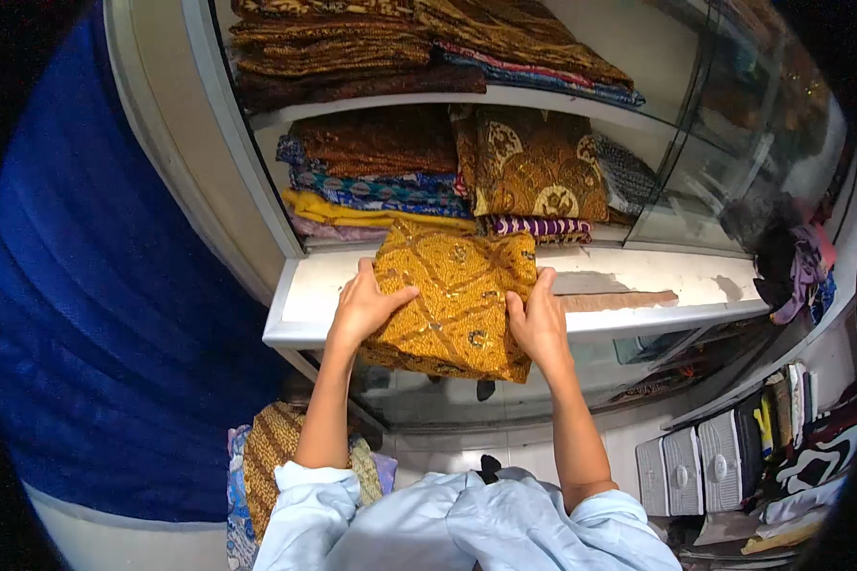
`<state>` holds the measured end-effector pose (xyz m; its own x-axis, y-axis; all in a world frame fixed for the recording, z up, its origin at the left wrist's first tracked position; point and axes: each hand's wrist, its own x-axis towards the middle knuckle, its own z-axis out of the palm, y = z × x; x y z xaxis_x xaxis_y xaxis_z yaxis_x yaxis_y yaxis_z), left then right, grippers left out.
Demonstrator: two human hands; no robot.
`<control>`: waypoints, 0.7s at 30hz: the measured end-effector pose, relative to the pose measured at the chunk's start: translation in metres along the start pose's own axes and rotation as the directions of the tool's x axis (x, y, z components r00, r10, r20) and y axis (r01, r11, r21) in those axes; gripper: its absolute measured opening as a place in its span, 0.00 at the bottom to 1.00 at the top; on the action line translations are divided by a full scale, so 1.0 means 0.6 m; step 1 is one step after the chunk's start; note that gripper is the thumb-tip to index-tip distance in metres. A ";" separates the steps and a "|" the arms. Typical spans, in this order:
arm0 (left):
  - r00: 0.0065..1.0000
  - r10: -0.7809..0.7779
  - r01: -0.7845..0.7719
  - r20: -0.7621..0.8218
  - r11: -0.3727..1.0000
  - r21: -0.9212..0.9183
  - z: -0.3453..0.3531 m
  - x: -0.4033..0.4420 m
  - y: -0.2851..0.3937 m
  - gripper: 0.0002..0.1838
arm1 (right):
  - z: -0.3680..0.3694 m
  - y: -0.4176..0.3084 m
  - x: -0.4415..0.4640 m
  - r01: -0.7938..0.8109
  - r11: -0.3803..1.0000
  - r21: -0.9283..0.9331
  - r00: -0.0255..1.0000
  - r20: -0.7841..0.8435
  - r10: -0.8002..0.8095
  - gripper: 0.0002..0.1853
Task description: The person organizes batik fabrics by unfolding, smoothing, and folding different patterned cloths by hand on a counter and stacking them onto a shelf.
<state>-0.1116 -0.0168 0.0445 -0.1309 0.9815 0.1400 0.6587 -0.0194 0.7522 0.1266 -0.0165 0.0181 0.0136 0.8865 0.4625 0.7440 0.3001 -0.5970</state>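
A folded golden-yellow batik cloth (452,300) with brown crossing bands is held up in front of the cabinet ledge. My left hand (364,303) grips its left side, thumb on top and the other fingers mostly out of sight. On the opposite side my right hand (538,322) pinches the edge in the same way. The cloth's far edge reaches close to the shelf stacks, and its near edge hangs over the front of the white ledge (319,290). The underside of the cloth is hidden.
Behind the ledge, shelves hold folded stacks, including brown batik (533,157) and a yellow cloth (381,209). Sliding glass (705,181) covers the right part. A blue curtain (124,314) hangs left. Patterned cloths (276,447) lie low left; packaged items (686,471) stand low right.
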 end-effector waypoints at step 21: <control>0.706 0.565 -0.659 -0.428 0.745 -0.102 -0.276 0.149 0.271 0.26 | -0.190 -0.164 0.315 0.388 0.348 0.853 0.914 -0.309 -0.261 0.25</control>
<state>-0.1388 0.0360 0.2863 -0.0372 0.5999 0.7992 0.5018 -0.6804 0.5341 0.1321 0.0811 0.2390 0.0246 0.6230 0.7818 -0.3062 0.7491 -0.5874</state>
